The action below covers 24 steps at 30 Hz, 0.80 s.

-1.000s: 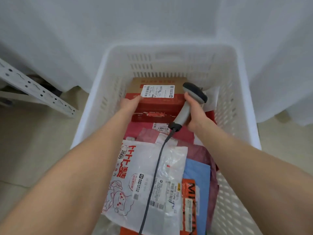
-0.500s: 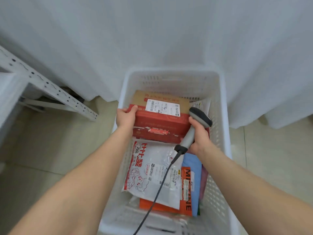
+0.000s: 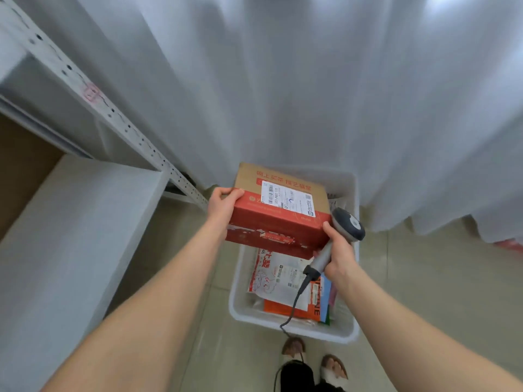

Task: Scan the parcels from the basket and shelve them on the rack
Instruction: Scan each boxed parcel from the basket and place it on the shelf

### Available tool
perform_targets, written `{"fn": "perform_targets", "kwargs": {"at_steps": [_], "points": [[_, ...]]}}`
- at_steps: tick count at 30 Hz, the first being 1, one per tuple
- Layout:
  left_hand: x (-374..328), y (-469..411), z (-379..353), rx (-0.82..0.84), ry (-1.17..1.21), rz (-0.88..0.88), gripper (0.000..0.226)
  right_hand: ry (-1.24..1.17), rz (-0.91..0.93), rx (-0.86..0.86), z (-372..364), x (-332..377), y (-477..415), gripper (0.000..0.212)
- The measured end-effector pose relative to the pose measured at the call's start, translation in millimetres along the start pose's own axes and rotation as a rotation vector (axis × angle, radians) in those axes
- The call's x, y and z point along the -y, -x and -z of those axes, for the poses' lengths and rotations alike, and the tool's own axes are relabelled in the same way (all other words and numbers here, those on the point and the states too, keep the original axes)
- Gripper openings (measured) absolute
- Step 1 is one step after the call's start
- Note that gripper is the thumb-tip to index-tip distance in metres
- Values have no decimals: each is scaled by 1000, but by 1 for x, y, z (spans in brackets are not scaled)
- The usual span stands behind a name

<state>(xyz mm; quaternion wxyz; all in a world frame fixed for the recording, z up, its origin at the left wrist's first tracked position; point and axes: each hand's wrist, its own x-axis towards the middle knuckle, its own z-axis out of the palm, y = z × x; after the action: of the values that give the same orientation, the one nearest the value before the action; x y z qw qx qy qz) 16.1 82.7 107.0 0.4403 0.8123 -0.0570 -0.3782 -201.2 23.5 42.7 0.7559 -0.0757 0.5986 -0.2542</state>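
Note:
A red and brown cardboard box (image 3: 278, 222) with a white shipping label on top hangs above the white plastic basket (image 3: 294, 325). My left hand (image 3: 223, 203) grips its left end. My right hand (image 3: 338, 248) holds a grey handheld scanner (image 3: 343, 230) by the handle, and its thumb presses the box's right end. The scanner's black cable runs down past the basket. In the basket lie a white printed mailer bag (image 3: 278, 274), an orange parcel (image 3: 291, 308) and a blue one beside it. The grey metal rack (image 3: 70, 222) stands at the left.
A white curtain (image 3: 311, 94) hangs behind the basket. The rack's perforated upright (image 3: 119, 117) slants down toward the basket's left. A brown carton (image 3: 19, 168) sits on a rack shelf at far left. My feet in slippers (image 3: 314, 355) stand on the tiled floor below the basket.
The box has been lifted out of the basket and held up between both hands. The view has risen, so the basket looks smaller and the rack shelf has come into sight.

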Motion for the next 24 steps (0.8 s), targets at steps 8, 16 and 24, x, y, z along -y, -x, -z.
{"fn": "perform_targets", "kwargs": {"at_steps": [8,16,24], "points": [[-68,84,71,30,-20,-123,38,-6,51,18,-42,20,116,59],[-100,159,135,-20,171,-228,34,16,151,102,-74,37,203,69],[-76,257,200,-126,268,-190,31,58,247,213,-62,17,292,60]]}}
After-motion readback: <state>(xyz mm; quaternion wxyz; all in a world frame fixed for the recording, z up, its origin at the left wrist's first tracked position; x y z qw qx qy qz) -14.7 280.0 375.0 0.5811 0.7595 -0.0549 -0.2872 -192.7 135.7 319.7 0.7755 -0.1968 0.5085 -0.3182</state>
